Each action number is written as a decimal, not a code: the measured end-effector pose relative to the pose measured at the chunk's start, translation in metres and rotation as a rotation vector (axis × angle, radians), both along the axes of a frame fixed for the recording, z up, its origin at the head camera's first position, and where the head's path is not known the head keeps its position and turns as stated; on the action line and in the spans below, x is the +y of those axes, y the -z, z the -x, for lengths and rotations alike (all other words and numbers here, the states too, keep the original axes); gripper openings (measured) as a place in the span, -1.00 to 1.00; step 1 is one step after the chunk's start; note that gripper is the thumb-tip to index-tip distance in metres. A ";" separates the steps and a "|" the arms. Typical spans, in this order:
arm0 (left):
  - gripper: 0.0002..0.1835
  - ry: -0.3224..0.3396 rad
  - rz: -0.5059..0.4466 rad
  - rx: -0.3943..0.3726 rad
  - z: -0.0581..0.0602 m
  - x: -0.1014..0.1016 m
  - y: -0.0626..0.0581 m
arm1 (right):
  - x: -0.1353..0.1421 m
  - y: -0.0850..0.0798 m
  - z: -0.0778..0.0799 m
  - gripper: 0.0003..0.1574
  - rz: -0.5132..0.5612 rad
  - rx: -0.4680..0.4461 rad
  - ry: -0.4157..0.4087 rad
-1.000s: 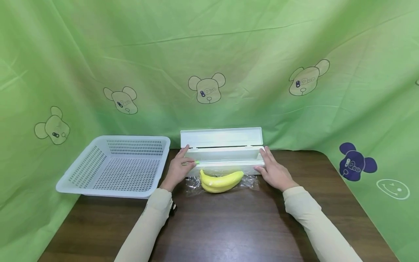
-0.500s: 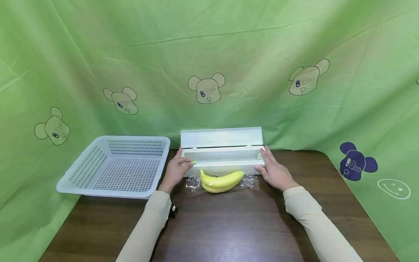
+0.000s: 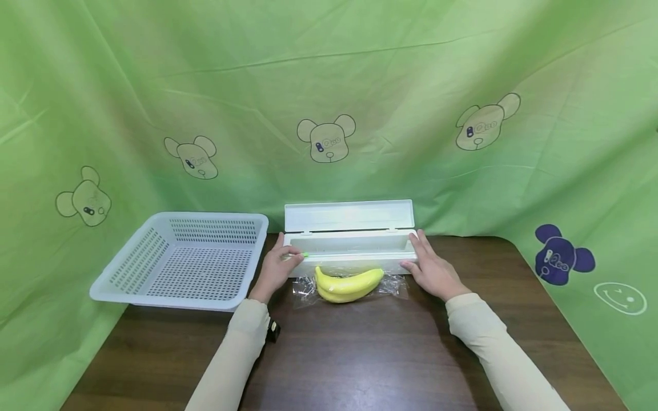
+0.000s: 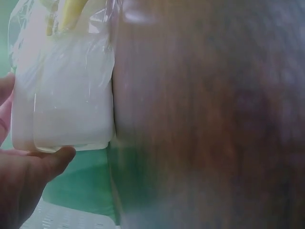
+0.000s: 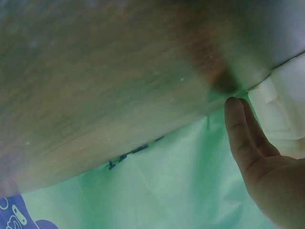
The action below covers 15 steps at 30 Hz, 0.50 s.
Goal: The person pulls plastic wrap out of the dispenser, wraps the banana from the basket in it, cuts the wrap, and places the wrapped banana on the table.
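A white cling film dispenser (image 3: 349, 264) stands on the table with its lid (image 3: 349, 216) raised at the back. At its left end my left hand (image 3: 276, 268) has thumb and index finger on a small green slider (image 3: 305, 254); another finger reaches toward the back corner. My right hand (image 3: 434, 271) holds the right end, thumb on the front and fingers along the top corner. Just in front lies a yellow banana (image 3: 348, 286) on crinkled cling film (image 3: 393, 286). In the left wrist view, film (image 4: 71, 62) hangs over the box front.
To the left stands a white perforated plastic basket (image 3: 180, 302). Green cloth (image 3: 360, 85) with mouse-head prints hangs behind and at both sides of the dark wooden table (image 3: 370, 354). A small black object (image 3: 273, 330) shows beside the left cuff.
My left hand has slid a little to the left with the green slider, reaching the box's left end. The right hand, the banana and the dispenser have stayed in place.
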<state>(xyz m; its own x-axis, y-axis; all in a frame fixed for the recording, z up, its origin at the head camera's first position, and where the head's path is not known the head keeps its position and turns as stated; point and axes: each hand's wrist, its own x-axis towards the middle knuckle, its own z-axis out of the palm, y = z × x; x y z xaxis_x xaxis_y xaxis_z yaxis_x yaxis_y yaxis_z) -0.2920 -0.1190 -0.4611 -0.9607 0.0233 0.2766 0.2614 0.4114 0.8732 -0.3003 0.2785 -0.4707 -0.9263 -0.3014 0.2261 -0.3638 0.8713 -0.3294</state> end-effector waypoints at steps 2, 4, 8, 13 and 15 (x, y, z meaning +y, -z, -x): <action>-0.87 -0.002 0.011 0.003 0.000 0.000 0.000 | 0.000 0.000 0.000 -0.01 0.002 0.001 -0.002; -0.87 -0.007 0.015 0.007 0.001 0.000 0.001 | 0.000 -0.001 0.000 -0.01 0.003 0.003 -0.004; -0.87 -0.012 0.016 0.025 0.000 -0.002 0.002 | 0.000 -0.001 0.000 0.00 0.008 0.005 -0.006; -0.87 0.002 0.008 0.079 -0.002 -0.003 0.004 | 0.000 0.000 0.002 0.00 0.011 0.008 -0.009; -0.88 0.008 0.008 0.105 -0.002 -0.004 0.005 | 0.000 0.001 0.002 0.00 0.015 0.010 -0.009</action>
